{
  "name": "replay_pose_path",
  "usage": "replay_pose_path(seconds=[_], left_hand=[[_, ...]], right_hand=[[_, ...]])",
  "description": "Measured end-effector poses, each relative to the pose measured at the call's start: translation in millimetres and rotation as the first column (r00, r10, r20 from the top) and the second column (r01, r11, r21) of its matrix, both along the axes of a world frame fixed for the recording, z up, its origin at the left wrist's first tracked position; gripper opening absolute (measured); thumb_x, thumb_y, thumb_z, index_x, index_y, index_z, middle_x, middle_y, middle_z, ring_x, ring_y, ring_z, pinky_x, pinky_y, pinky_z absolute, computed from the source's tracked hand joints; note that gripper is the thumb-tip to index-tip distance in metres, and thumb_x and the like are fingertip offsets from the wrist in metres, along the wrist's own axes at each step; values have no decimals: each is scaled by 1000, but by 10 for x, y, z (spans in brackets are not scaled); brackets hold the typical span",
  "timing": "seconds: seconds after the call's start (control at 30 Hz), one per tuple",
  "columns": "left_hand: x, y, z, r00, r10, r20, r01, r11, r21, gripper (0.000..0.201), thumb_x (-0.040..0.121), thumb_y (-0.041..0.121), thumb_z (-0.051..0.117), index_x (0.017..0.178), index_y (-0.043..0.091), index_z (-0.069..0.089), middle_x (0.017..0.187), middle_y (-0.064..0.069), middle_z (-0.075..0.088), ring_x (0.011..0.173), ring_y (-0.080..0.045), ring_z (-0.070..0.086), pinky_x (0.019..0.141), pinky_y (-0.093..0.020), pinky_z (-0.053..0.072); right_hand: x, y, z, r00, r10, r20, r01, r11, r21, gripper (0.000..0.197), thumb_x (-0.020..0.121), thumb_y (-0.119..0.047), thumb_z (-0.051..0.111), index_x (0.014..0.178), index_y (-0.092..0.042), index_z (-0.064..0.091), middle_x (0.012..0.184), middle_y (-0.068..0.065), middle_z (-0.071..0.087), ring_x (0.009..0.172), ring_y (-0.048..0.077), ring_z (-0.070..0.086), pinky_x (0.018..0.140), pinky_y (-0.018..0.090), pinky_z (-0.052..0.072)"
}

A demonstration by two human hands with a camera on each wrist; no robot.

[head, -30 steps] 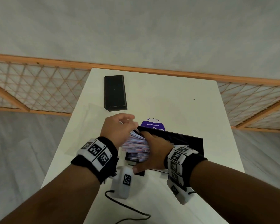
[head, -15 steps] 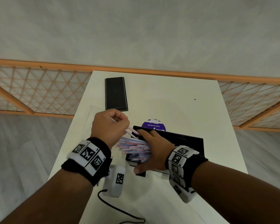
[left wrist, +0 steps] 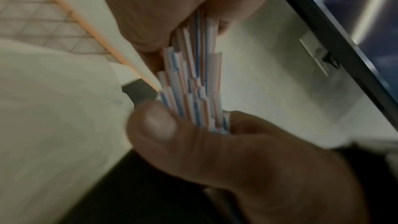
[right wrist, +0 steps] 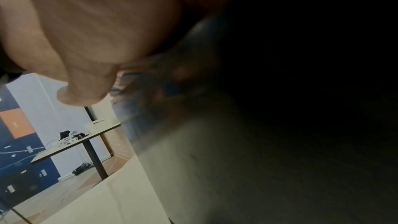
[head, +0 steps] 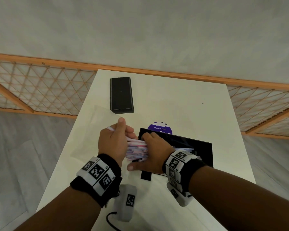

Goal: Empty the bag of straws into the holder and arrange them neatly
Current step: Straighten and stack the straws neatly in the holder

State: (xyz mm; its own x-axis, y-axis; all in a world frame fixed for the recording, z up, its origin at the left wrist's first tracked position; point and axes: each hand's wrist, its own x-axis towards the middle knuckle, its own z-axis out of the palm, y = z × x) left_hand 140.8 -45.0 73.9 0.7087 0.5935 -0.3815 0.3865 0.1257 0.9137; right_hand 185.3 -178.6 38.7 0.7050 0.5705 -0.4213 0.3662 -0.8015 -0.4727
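Gripping striped straws (left wrist: pixel 193 81), left hand (left wrist: pixel 215 151) curls; right hand (head: pixel 150 147) clasps them overhead.

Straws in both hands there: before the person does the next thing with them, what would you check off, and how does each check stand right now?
1. Left hand grips the straws: ok.
2. Right hand lies over the bundle: ok; its grip underneath: cannot tell.
3. Straw ends level: not ok, they sit staggered.
4. One stray straw pokes out above the left hand: not ok.
5. Bundle fully inside the black holder: not ok, it overhangs the left edge.
6. Clear bag emptied: cannot tell.
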Motion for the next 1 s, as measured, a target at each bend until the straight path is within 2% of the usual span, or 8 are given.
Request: replay_pose_path(seconds=[0.17,0.27,0.37,0.5,0.6,0.7,0.83,1.0], left_hand=[[79,-13,20,996,65,56,-47,959,-278,43,104,33,53,79,1,66,69,-15,71,68,-31,75,69,-38,62],[119,-14,-55,999,-44,12,45,992,-119,33,98,24,64,71,6,69,70,-10,74,70,-27,72,75,-40,61],[120,19,-85,996,-89,16,87,987,134,22,91,32,72,77,14,71,75,-2,75,76,-23,72,83,-46,60],[45,-35,-89,999,-22,34,19,997,77,28,100,37,58,86,14,66,78,-4,72,76,-23,71,84,-46,60],[-19,-148,-133,999,-51,15,48,990,136,45,105,38,44,74,11,63,75,-8,69,78,-30,68,83,-48,57],[45,-153,-129,999,31,15,-32,994,100,51,106,39,40,71,9,61,75,-14,68,80,-37,68,83,-50,57],[169,-125,-144,999,-17,-28,17,1000,11,56,105,46,36,73,14,68,80,-12,72,83,-35,70,89,-52,57],[168,-151,-198,994,-100,-49,100,995,4,36,103,49,36,91,26,60,103,0,66,101,-24,63,102,-53,48]], right_hand=[[13,-45,38,985,-62,161,62,998,6,88,44,-94,54,102,-29,45,99,-9,47,92,14,47,87,34,48],[-19,-89,37,990,-58,127,68,994,-81,90,43,-96,49,102,-29,45,99,-11,48,97,17,50,94,39,46],[-40,-126,21,998,-63,-22,61,993,-97,92,45,-93,59,112,-32,42,106,-12,56,103,18,57,102,44,43],[0,-186,-6,993,-61,-100,51,993,-104,97,43,-92,63,121,-38,42,112,-14,59,106,17,59,104,46,43],[32,-158,61,992,-42,-123,22,987,-158,83,48,-88,67,109,-35,47,106,-12,59,101,16,58,100,45,45],[26,-86,146,999,-51,-19,47,989,-140,80,49,-88,66,102,-30,51,101,-9,59,98,18,58,94,44,48],[-12,-100,156,989,-103,104,116,984,-134,99,45,-93,60,118,-27,47,115,-6,54,108,19,52,97,45,46],[-104,-418,186,987,-157,-23,158,982,105,101,48,-78,76,131,-34,41,120,-15,56,107,8,55,98,29,46]])
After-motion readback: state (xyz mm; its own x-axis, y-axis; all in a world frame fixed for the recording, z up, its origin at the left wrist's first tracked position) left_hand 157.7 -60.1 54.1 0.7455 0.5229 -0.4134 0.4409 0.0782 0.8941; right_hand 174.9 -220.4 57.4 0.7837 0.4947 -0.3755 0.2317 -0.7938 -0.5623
